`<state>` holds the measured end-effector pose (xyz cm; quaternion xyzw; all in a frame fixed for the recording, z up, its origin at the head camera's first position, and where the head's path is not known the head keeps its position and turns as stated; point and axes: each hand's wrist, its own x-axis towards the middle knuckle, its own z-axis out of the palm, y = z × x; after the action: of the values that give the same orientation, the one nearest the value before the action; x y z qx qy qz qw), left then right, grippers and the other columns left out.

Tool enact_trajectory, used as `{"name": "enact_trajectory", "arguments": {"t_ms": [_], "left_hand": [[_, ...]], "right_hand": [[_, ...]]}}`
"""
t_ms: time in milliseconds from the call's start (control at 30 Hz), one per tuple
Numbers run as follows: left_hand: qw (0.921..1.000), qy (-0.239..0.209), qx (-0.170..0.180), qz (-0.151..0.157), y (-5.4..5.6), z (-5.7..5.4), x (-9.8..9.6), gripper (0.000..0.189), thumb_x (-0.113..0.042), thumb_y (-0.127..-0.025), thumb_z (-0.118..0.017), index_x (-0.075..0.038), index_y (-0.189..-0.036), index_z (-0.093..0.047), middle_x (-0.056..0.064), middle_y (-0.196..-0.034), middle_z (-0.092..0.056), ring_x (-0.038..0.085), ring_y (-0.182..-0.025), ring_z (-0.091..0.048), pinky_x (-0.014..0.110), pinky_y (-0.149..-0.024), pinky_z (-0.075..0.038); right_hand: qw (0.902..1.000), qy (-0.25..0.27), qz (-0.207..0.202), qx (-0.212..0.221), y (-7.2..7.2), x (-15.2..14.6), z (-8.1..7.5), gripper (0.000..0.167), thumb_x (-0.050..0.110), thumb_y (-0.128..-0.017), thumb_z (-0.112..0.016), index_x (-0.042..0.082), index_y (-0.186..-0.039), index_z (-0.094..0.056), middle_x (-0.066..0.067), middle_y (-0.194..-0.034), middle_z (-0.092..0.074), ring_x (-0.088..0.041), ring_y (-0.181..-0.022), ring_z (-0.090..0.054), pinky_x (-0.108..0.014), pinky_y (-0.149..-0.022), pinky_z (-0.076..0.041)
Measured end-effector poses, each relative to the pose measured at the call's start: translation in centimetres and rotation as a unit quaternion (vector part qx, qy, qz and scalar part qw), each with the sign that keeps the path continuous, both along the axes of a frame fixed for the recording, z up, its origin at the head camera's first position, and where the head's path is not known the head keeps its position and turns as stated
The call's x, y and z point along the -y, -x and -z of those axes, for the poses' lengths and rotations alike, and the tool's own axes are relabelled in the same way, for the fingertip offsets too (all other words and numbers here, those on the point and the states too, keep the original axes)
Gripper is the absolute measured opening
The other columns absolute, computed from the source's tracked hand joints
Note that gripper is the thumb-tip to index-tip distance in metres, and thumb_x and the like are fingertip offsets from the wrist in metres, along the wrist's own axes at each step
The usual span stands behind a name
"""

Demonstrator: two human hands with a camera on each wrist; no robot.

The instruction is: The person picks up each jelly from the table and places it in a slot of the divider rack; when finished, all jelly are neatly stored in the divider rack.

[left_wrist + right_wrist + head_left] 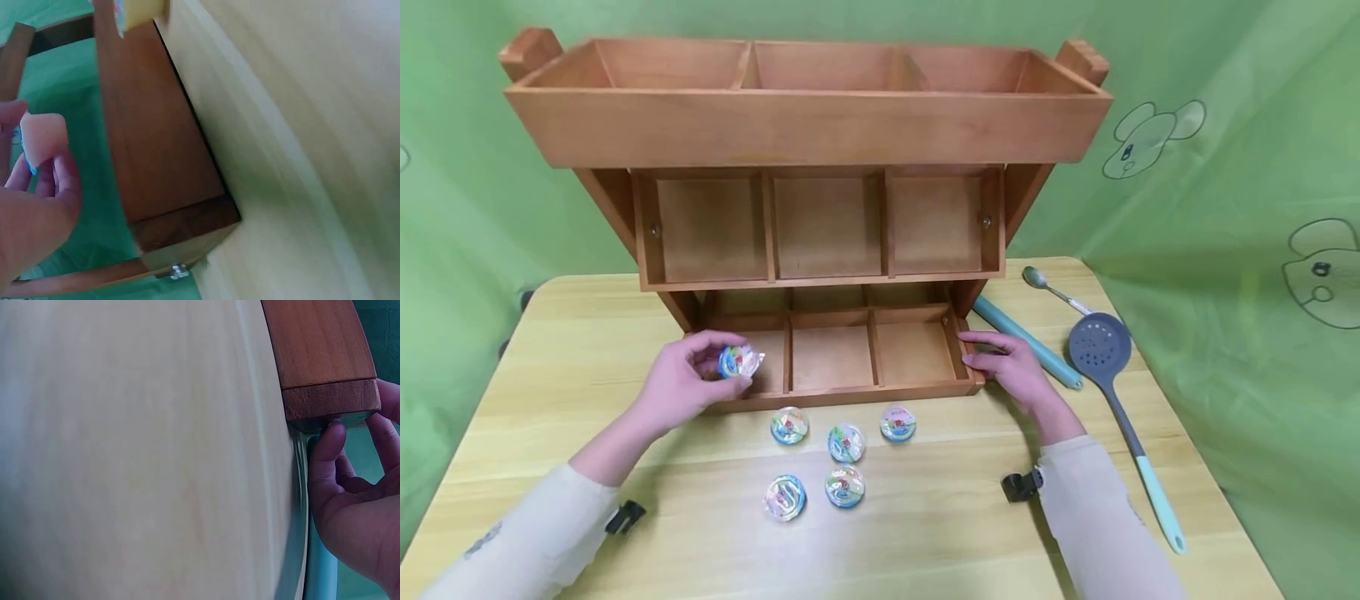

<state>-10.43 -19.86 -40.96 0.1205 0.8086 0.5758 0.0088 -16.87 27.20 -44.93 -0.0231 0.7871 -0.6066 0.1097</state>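
Observation:
My left hand (682, 377) pinches a small jelly cup (740, 362) with a shiny printed lid, at the left compartment of the lowest tray (831, 398) of a wooden rack. In the left wrist view the pale pinkish body of this jelly cup (47, 137) shows between thumb and fingers. My right hand (1018, 371) grips the right end of that lowest tray. The right wrist view shows the thumb against the wooden end block (331, 400), with a finger at its far corner. Several more jelly cups (846, 443) lie lid up on the table in front of the rack.
The rack's top tray (808, 129) and tilted middle tray (827, 225) overhang the lowest one. Right of the rack lie a teal rod (1030, 343), a metal spoon (1056, 292) and a dark slotted skimmer (1101, 346). A green curtain (1210, 208) hangs behind the table (925, 533).

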Motion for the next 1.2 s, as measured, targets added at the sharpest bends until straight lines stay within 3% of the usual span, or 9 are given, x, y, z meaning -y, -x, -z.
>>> {"name": "enact_trajectory", "arguments": {"t_ms": [267,500,700,967,1200], "left_hand": [[0.9952,0.090,0.023,-0.028,3.0,2.0,-0.5,0.044,-0.003,-0.076,-0.085,0.001,-0.116,-0.068,0.015,-0.098,-0.066,0.026,-0.082,-0.060,0.025,-0.067,-0.054],[0.9899,0.108,0.048,-0.078,4.7,3.2,-1.2,0.040,-0.010,-0.078,-0.085,0.000,-0.113,-0.069,0.014,-0.100,-0.067,0.026,-0.087,-0.059,0.029,-0.070,-0.052],[0.9794,0.139,0.073,-0.127,5.5,3.3,-2.0,0.044,-0.023,-0.078,-0.085,-0.004,-0.115,-0.069,0.013,-0.102,-0.066,0.027,-0.090,-0.058,0.035,-0.073,-0.050],[0.9780,0.136,0.089,-0.131,6.2,4.1,-2.9,0.044,-0.020,-0.079,-0.086,0.000,-0.115,-0.068,0.018,-0.106,-0.065,0.029,-0.093,-0.060,0.038,-0.078,-0.052],[0.9770,0.132,0.089,-0.142,6.6,4.2,-3.5,0.047,-0.021,-0.077,-0.088,-0.001,-0.115,-0.070,0.018,-0.106,-0.066,0.029,-0.094,-0.061,0.038,-0.079,-0.051]], "right_hand": [[1.0000,-0.004,0.004,0.003,0.0,0.0,0.2,0.043,0.006,-0.089,-0.073,0.000,-0.131,-0.064,-0.018,-0.131,-0.059,-0.010,-0.076,-0.058,-0.023,-0.063,-0.050],[1.0000,-0.002,0.001,0.000,0.1,0.0,0.2,0.043,0.005,-0.089,-0.073,-0.001,-0.131,-0.064,-0.019,-0.125,-0.059,-0.010,-0.075,-0.057,-0.023,-0.063,-0.050],[1.0000,0.002,0.001,0.000,0.2,0.0,0.2,0.044,0.005,-0.089,-0.073,-0.001,-0.131,-0.064,-0.017,-0.126,-0.059,-0.010,-0.076,-0.058,-0.023,-0.064,-0.050],[1.0000,0.003,0.004,-0.002,0.2,0.0,0.2,0.043,0.004,-0.089,-0.073,0.000,-0.130,-0.064,-0.017,-0.119,-0.060,-0.009,-0.071,-0.055,-0.023,-0.061,-0.048],[1.0000,0.000,0.008,0.003,0.2,0.0,0.1,0.043,0.005,-0.089,-0.073,0.000,-0.130,-0.065,-0.015,-0.122,-0.061,-0.010,-0.073,-0.056,-0.024,-0.062,-0.049]]}}
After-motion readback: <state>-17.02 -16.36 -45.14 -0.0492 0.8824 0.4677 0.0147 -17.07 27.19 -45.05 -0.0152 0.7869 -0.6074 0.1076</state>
